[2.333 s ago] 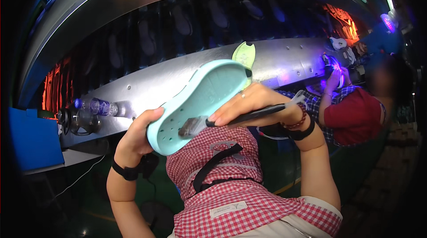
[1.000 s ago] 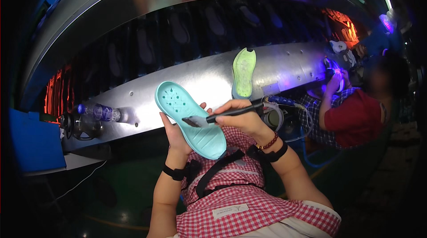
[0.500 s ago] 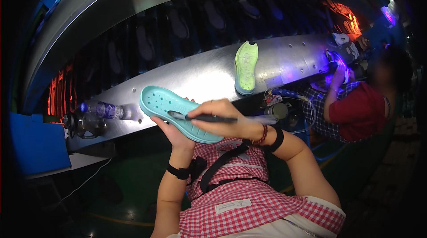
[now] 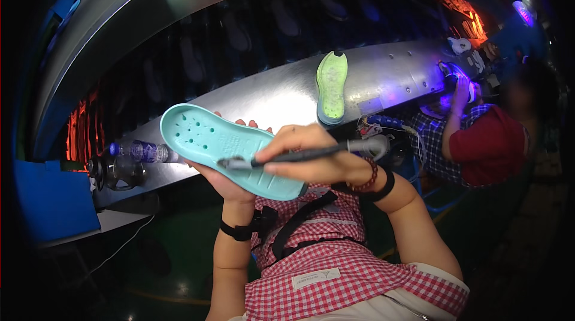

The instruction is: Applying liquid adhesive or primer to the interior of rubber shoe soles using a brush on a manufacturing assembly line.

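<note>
Turquoise and dotted with small holes towards one end, a shoe sole (image 4: 209,139) sits cupped from below in the person's left hand (image 4: 226,185), fingertips peeking over its far edge. I can see the right hand (image 4: 306,136) pinching a black-handled brush (image 4: 317,153), its bristles at the sole's inner face. Beyond the right hand, a yellow-green sole (image 4: 332,84) lies on the metal worktop (image 4: 263,94), and a plastic bottle (image 4: 144,151) is out left of the left hand.

Turquoise foot-shaped sole (image 4: 223,139): matt, foam-like. Long silver metal bench (image 4: 378,75): smooth, glossy. Red-and-white checked apron (image 4: 365,273): matt cloth. Clear cylindrical bottle (image 4: 145,151): glossy plastic.
</note>
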The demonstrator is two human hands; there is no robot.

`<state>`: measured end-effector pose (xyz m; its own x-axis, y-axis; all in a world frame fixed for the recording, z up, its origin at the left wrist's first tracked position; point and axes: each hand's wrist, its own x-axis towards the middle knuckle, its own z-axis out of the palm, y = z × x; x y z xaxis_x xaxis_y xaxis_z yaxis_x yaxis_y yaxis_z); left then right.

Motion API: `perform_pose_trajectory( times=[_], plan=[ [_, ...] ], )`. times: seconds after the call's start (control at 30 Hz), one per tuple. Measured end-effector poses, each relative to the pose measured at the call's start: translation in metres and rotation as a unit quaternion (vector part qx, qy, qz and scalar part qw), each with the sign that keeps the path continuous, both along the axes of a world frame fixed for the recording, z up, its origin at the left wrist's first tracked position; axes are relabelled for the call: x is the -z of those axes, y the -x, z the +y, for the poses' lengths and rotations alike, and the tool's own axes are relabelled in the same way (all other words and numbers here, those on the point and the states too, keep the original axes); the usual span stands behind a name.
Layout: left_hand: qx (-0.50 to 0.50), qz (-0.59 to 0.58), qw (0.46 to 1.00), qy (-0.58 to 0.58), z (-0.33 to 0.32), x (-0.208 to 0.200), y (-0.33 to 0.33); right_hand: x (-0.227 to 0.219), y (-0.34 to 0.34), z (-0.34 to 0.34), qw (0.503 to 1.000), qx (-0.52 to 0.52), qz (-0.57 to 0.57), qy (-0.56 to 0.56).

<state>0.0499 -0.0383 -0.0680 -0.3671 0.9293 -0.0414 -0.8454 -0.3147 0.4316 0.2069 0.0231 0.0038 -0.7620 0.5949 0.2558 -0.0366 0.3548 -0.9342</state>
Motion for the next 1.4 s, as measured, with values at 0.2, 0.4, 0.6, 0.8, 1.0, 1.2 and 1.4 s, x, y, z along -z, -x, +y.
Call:
perform_pose_trajectory(
  times=[0.2,0.4,0.6,0.8,1.0,1.2,1.4],
  plan=[
    [0.049,-0.031,0.990,-0.126,-0.004,-0.003,0.013,0.004,-0.015,-0.007,0.993,-0.011,0.067,0.101],
    [0.036,-0.010,0.988,-0.148,-0.009,-0.016,0.024,0.012,-0.025,-0.008,0.988,-0.128,0.084,-0.009],
    [0.022,0.048,0.988,-0.147,-0.010,-0.021,0.028,0.023,-0.032,-0.005,0.996,-0.065,0.021,0.061],
    [0.045,0.082,0.981,-0.171,-0.011,-0.035,0.029,0.036,-0.026,0.000,0.959,-0.107,0.159,0.209],
    [0.045,-0.001,0.983,-0.176,-0.023,-0.049,-0.001,0.041,-0.009,-0.022,0.854,-0.055,0.258,0.448],
    [0.057,-0.044,0.987,-0.146,-0.029,-0.030,-0.006,0.030,-0.009,-0.036,0.973,-0.003,0.158,0.169],
    [0.058,-0.022,0.993,-0.102,-0.026,-0.029,0.003,0.021,-0.013,-0.029,0.984,0.002,0.129,0.121]
  ],
)
